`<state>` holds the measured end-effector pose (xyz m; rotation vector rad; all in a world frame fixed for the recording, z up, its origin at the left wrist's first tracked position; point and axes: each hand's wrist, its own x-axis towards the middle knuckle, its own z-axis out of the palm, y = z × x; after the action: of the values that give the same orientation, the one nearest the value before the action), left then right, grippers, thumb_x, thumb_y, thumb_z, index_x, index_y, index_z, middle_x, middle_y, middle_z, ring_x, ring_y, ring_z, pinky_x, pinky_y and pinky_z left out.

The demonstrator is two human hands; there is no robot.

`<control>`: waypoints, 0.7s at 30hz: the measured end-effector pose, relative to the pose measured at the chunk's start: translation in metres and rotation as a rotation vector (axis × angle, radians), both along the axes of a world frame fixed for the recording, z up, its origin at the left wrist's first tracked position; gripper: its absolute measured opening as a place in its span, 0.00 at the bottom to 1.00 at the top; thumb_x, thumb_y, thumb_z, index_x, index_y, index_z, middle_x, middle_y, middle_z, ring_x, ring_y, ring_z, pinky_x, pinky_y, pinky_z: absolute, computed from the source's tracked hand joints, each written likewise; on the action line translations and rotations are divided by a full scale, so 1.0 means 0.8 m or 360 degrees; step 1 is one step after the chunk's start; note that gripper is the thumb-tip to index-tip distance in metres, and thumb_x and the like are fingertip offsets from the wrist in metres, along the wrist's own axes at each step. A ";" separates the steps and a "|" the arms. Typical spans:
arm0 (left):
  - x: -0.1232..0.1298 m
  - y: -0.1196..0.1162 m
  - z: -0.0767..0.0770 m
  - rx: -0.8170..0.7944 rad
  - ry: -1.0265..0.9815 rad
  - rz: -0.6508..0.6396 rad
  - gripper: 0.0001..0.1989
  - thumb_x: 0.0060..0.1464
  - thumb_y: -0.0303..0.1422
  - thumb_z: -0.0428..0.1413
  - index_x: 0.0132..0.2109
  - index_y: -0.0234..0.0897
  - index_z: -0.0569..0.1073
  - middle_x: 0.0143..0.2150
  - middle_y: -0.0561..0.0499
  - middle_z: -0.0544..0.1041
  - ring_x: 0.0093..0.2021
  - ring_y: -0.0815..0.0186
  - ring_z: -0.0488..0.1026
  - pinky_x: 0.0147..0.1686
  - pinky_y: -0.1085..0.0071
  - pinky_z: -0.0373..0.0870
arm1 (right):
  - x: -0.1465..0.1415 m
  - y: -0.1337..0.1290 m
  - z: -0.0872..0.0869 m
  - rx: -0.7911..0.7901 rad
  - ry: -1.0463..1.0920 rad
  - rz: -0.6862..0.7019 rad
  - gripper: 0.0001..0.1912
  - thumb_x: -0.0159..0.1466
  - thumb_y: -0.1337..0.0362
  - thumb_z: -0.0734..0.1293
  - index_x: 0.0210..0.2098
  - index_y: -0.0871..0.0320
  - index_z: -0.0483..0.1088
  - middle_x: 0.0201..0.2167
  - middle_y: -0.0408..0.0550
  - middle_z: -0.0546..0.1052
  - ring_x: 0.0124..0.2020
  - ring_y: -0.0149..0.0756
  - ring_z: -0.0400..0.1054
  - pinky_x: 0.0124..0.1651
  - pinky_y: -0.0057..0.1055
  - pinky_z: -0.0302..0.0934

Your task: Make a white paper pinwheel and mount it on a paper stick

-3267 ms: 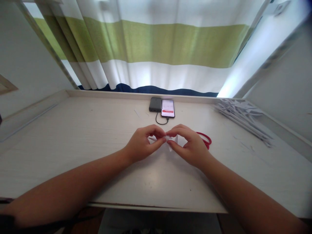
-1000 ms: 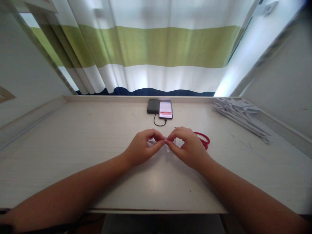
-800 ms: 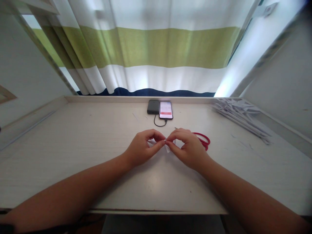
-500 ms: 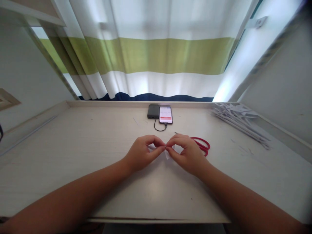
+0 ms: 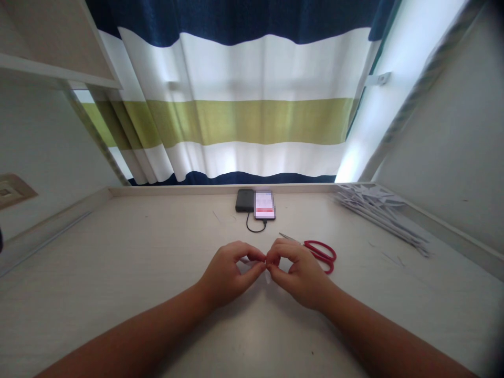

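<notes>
My left hand (image 5: 232, 273) and my right hand (image 5: 297, 270) meet above the middle of the desk, thumb and index fingertips pinched together. Between them is a small piece of white paper (image 5: 268, 277), mostly hidden by the fingers; a bit of it hangs below the fingertips. Both hands are closed on this paper. Just behind and beside my right hand lies a pair of scissors (image 5: 321, 253) with red handles, its blades pointing left and lying partly behind the hand.
At the desk's back edge a phone (image 5: 264, 205) is cabled to a black power bank (image 5: 244, 200). A heap of white paper strips (image 5: 374, 210) lies at the back right. Thin paper scraps (image 5: 391, 258) are scattered below it. A striped curtain (image 5: 244, 121) hangs behind the desk (image 5: 118, 252).
The camera view has tilted up, so the desk and hands sit lower. The right fingers have curled more around the paper, and less of the paper shows.
</notes>
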<state>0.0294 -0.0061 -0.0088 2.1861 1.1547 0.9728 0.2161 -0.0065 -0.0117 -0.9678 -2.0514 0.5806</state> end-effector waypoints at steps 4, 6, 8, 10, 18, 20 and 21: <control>-0.001 -0.001 0.000 -0.0102 0.0004 -0.0042 0.06 0.52 0.33 0.57 0.36 0.39 0.77 0.34 0.53 0.80 0.34 0.67 0.76 0.37 0.72 0.69 | 0.000 0.000 -0.002 0.0037 -0.0025 0.0004 0.07 0.54 0.75 0.65 0.25 0.57 0.67 0.24 0.38 0.68 0.29 0.30 0.63 0.41 0.32 0.55; -0.001 -0.001 0.000 -0.0110 0.0024 -0.0039 0.05 0.52 0.32 0.57 0.35 0.39 0.77 0.32 0.53 0.80 0.33 0.67 0.75 0.35 0.72 0.69 | -0.001 0.000 -0.002 0.0038 -0.0059 -0.0020 0.07 0.54 0.75 0.65 0.25 0.57 0.66 0.24 0.39 0.67 0.29 0.29 0.63 0.40 0.31 0.55; -0.001 0.000 0.001 -0.0085 0.0064 -0.0027 0.04 0.51 0.32 0.57 0.32 0.39 0.76 0.30 0.54 0.79 0.32 0.67 0.74 0.35 0.72 0.68 | 0.001 0.001 0.000 0.0032 -0.0129 -0.0020 0.06 0.55 0.73 0.65 0.26 0.57 0.66 0.25 0.39 0.68 0.30 0.30 0.63 0.39 0.31 0.56; 0.000 0.001 0.003 -0.0056 0.0118 -0.0002 0.03 0.51 0.31 0.57 0.31 0.38 0.75 0.30 0.54 0.78 0.32 0.67 0.74 0.36 0.71 0.67 | 0.009 0.004 0.006 0.0051 -0.0269 0.0004 0.03 0.57 0.71 0.65 0.29 0.57 0.67 0.29 0.42 0.70 0.33 0.32 0.64 0.39 0.31 0.57; -0.005 0.004 0.005 0.0011 0.0101 0.0061 0.02 0.51 0.30 0.55 0.31 0.38 0.73 0.37 0.50 0.79 0.40 0.62 0.74 0.44 0.64 0.67 | 0.093 0.043 0.026 -0.0121 -0.0992 -0.0431 0.03 0.54 0.68 0.66 0.28 0.56 0.72 0.31 0.48 0.73 0.30 0.36 0.65 0.32 0.32 0.57; -0.006 0.004 0.006 0.0070 0.0091 0.0053 0.02 0.50 0.29 0.56 0.30 0.38 0.72 0.36 0.51 0.79 0.39 0.62 0.75 0.48 0.61 0.65 | 0.102 0.047 0.021 -0.0196 -0.1041 -0.0420 0.01 0.50 0.68 0.69 0.25 0.56 0.72 0.27 0.47 0.73 0.24 0.33 0.63 0.26 0.30 0.54; -0.006 0.003 0.006 0.0107 0.0096 0.0054 0.02 0.50 0.29 0.56 0.30 0.38 0.72 0.36 0.51 0.80 0.39 0.62 0.75 0.49 0.59 0.64 | 0.103 0.047 0.019 -0.0216 -0.1054 -0.0411 0.02 0.49 0.68 0.70 0.24 0.56 0.72 0.27 0.47 0.73 0.22 0.32 0.62 0.24 0.29 0.53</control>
<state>0.0246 -0.0034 -0.0042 2.2699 1.2068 0.9794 0.2984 0.0314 0.0036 -1.6427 -2.4079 0.2791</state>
